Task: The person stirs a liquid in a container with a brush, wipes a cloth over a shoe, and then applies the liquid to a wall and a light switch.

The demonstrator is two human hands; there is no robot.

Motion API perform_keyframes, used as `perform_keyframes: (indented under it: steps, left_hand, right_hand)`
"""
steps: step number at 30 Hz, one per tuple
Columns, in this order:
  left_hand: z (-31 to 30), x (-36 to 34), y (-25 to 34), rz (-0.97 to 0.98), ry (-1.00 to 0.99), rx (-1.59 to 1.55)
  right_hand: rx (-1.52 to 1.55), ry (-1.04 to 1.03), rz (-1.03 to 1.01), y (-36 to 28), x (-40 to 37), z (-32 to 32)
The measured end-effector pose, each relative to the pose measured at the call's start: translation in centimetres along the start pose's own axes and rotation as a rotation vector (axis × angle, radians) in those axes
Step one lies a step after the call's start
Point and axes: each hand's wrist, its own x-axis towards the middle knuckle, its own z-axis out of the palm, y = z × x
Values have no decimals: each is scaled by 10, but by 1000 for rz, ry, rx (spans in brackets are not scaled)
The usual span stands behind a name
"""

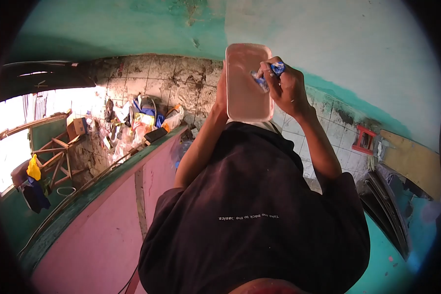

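A pale pink rectangular tub (pixel 241 93) with rounded corners is held up in front of my dark shirt, its open side facing me. My left hand (pixel 222 93) grips its left edge, and most of those fingers are hidden behind the tub. My right hand (pixel 285 88) is closed around a crumpled blue-and-white wrapper (pixel 278 67). Part of the wrapper sticks out above the fist. Its lower end reaches over the tub's right side and appears to touch the inner surface.
A pink partition (pixel 98 225) with a green top edge stands left. Beyond it lies a pile of bags and clutter (pixel 144 117) by dirty wall tiles (pixel 161 71). At right are a small red stool (pixel 363 139), a wooden board (pixel 410 158) and dark stacked panels (pixel 384 206).
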Motion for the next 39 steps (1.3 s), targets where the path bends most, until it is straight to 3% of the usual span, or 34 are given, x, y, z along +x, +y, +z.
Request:
perform_keyframes:
  steps: [1, 2, 5, 6, 8, 9, 10, 12, 16, 18, 20, 21, 22, 24, 26, 29, 32, 35, 36, 38, 39]
  left_hand:
    - [-4, -1, -1, -100, 26, -217]
    - [-6, -1, -3, -102, 33, -218]
    - [-12, 2, -9, -184, -271, -554]
    - [-12, 1, -13, -187, -270, -556]
    - [14, -4, -4, -169, -121, -222]
    - [16, -2, -7, -195, -58, -315]
    - [11, -3, -8, -198, -63, -312]
    - [-2, -1, -6, -126, -41, -106]
    - [-6, 6, 5, -99, -65, -329]
    - [-2, 7, 4, -81, -119, -302]
    - [17, 5, 8, 37, -88, 153]
    - [17, 9, 6, -117, -57, -39]
    - [21, 9, 6, -120, -63, -37]
    - [34, 12, 13, -119, -158, -10]
    - [25, 22, 15, -116, -101, 114]
    - [22, 33, 14, -279, -126, -216]
    - [30, 36, 9, -305, -187, -229]
    - [33, 40, -8, -363, -88, 11]
    - [35, 43, -14, -375, -92, 10]
    - [42, 48, -26, -437, -138, -48]
    - [39, 52, -33, -451, -137, -51]
  right_hand:
    - [25, -56, 77, -4, -5, 2]
    - [31, -60, 80, -6, -8, 7]
    - [79, 62, -40, -13, -17, 27]
    - [79, 62, -37, -10, -17, 32]
    - [-35, 146, -76, 0, -12, 36]
    - [-25, 55, 51, 1, -10, 26]
    - [-70, 130, 5, 6, -5, 22]
    - [-148, 159, 61, 4, -2, 7]
    - [-18, 115, 173, -2, -21, 9]
    - [14, 163, 105, 1, -19, 17]
    - [109, 194, 141, 6, -12, 17]
    - [174, 191, 212, 7, -8, 11]
    - [171, 198, 212, 5, -5, 3]
    - [318, 165, 280, 7, 0, -16]
    - [309, 73, 270, 13, -3, -38]
    - [372, 7, 400, 25, -17, -74]
    - [282, -156, 435, 29, -31, -92]
    - [69, -272, 536, 28, -35, -95]
    - [69, -266, 547, 32, -37, -93]
    - [-397, -464, 506, 36, -42, -92]
    - [-340, -511, 541, 41, -40, -97]
